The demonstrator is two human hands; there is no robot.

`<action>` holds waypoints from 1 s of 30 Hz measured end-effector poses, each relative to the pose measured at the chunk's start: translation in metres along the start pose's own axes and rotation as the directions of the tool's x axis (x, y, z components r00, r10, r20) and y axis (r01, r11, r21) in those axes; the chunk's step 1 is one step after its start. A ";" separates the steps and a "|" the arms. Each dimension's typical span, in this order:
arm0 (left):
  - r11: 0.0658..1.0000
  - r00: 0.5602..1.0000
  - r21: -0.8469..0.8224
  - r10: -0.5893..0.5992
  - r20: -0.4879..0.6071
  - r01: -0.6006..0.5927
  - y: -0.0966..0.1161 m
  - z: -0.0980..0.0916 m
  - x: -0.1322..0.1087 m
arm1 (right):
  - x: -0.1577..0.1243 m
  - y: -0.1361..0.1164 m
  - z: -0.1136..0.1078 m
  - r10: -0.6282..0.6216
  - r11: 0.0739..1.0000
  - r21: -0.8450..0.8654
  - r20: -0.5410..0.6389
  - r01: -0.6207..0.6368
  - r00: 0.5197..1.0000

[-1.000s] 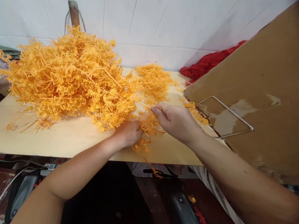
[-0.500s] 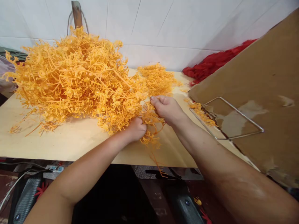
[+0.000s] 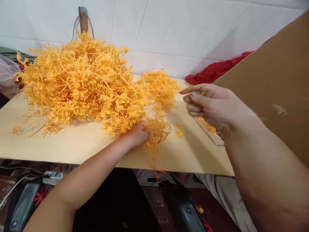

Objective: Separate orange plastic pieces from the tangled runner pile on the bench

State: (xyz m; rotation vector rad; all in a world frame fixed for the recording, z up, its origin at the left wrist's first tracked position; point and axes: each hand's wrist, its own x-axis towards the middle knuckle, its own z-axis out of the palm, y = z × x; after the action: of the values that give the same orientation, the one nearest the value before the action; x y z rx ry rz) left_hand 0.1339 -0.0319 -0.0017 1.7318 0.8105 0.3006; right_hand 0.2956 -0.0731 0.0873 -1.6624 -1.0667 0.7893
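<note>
Two hands: one left hand (image 3: 140, 134), one right hand (image 3: 205, 100). Two heaps of orange sprigs: one large heap (image 3: 79, 83), one smaller heap (image 3: 160, 87); single sprigs are too tangled to count. One red heap (image 3: 217, 69). One tabletop (image 3: 72, 151), one brown board (image 3: 285, 77), one wooden upright (image 3: 83, 21). Below: at least three red pieces (image 3: 40, 196), one yellow piece (image 3: 199, 209).

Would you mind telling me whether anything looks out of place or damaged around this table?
A few things do: a red piece at lower left and a yellow piece lie below the table, away from the orange sprigs heaped on top, and the brown board at right has a pale patch that looks torn.
</note>
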 end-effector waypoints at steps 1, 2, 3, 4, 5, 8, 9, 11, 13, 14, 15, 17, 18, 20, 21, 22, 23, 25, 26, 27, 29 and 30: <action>1.000 1.000 0.007 -0.008 -0.020 0.008 0.000 0.000 -0.002 | -0.006 0.000 0.007 -0.023 0.996 -0.082 0.041 0.026 0.999; 1.000 0.999 0.010 -0.012 -0.040 0.013 0.000 0.001 -0.003 | -0.011 0.000 0.013 -0.058 0.974 -0.215 0.085 0.075 0.995; 1.000 0.998 0.006 -0.012 -0.056 0.013 0.000 0.002 -0.003 | -0.015 0.002 0.017 -0.096 0.919 -0.371 0.123 0.135 0.988; 1.000 0.998 -0.004 -0.005 -0.065 0.005 -0.001 0.002 -0.003 | -0.018 0.005 0.021 -0.126 0.833 -0.521 0.152 0.188 0.980; 1.000 0.997 -0.015 0.008 -0.071 -0.010 -0.001 0.002 -0.002 | -0.020 0.008 0.023 -0.147 0.734 -0.642 0.169 0.222 0.975; 0.998 0.995 -0.027 0.053 -0.079 -0.056 -0.001 0.003 0.000 | -0.025 0.019 0.027 -0.113 0.547 -0.813 0.167 0.201 0.980; 0.998 0.995 -0.021 0.058 -0.079 -0.059 -0.001 0.003 0.001 | -0.026 0.022 0.028 -0.093 0.521 -0.829 0.181 0.203 0.979; 0.998 0.996 -0.011 0.053 -0.078 -0.054 0.000 0.002 0.001 | -0.028 0.026 0.028 -0.086 0.495 -0.832 0.241 0.251 0.967; 0.998 0.995 -0.010 0.064 -0.072 -0.065 0.000 0.002 0.000 | -0.028 0.029 0.026 -0.106 0.517 -0.797 0.303 0.313 0.947; 0.997 0.995 -0.012 0.074 -0.070 -0.075 0.000 0.002 0.000 | -0.027 0.030 0.024 -0.125 0.552 -0.762 0.326 0.339 0.937; 0.997 0.995 -0.009 0.078 -0.067 -0.079 0.000 0.002 -0.001 | -0.025 0.031 0.022 -0.147 0.601 -0.714 0.344 0.360 0.927; 0.998 0.996 0.012 0.062 -0.065 -0.062 -0.002 0.002 -0.001 | -0.021 0.033 0.016 -0.182 0.705 -0.600 0.364 0.379 0.914; 0.998 0.996 0.029 0.056 -0.064 -0.054 -0.003 0.002 0.000 | -0.020 0.035 0.014 -0.192 0.746 -0.549 0.365 0.377 0.911; 0.996 0.995 0.057 0.072 -0.066 -0.069 -0.007 0.003 0.001 | -0.017 0.037 0.012 -0.197 0.794 -0.495 0.341 0.354 0.919; 0.994 0.993 0.063 0.098 -0.068 -0.094 -0.008 0.004 0.001 | -0.017 0.038 0.013 -0.188 0.805 -0.492 0.319 0.332 0.929; 0.990 0.989 0.065 0.126 -0.075 -0.122 -0.010 0.004 0.002 | -0.017 0.039 0.014 -0.178 0.811 -0.497 0.294 0.309 0.939; 0.988 0.986 0.067 0.143 -0.081 -0.138 -0.011 0.005 0.002 | -0.017 0.040 0.016 -0.169 0.811 -0.509 0.271 0.290 0.948; 0.988 0.987 0.079 0.137 -0.088 -0.130 -0.012 0.005 0.002 | -0.016 0.041 0.020 -0.174 0.798 -0.534 0.239 0.280 0.955; 0.989 0.989 0.089 0.123 -0.086 -0.115 -0.012 0.005 0.002 | -0.016 0.041 0.021 -0.197 0.788 -0.542 0.229 0.293 0.953; 0.990 0.991 0.101 0.109 -0.083 -0.100 -0.012 0.005 0.002 | -0.015 0.041 0.022 -0.232 0.778 -0.545 0.211 0.312 0.949; 0.987 0.989 0.113 0.124 -0.081 -0.115 -0.012 0.004 0.001 | -0.013 0.041 0.023 -0.289 0.769 -0.550 0.157 0.327 0.944; 0.984 0.985 0.108 0.153 -0.083 -0.144 -0.012 0.004 0.001 | -0.013 0.041 0.023 -0.295 0.772 -0.549 0.138 0.321 0.945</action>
State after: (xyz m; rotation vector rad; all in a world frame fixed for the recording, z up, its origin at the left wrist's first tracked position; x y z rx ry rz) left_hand 0.1329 -0.0331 -0.0140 1.8893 0.7747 0.4489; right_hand 0.2825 -0.0821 0.0411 -1.8794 -1.6754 0.2954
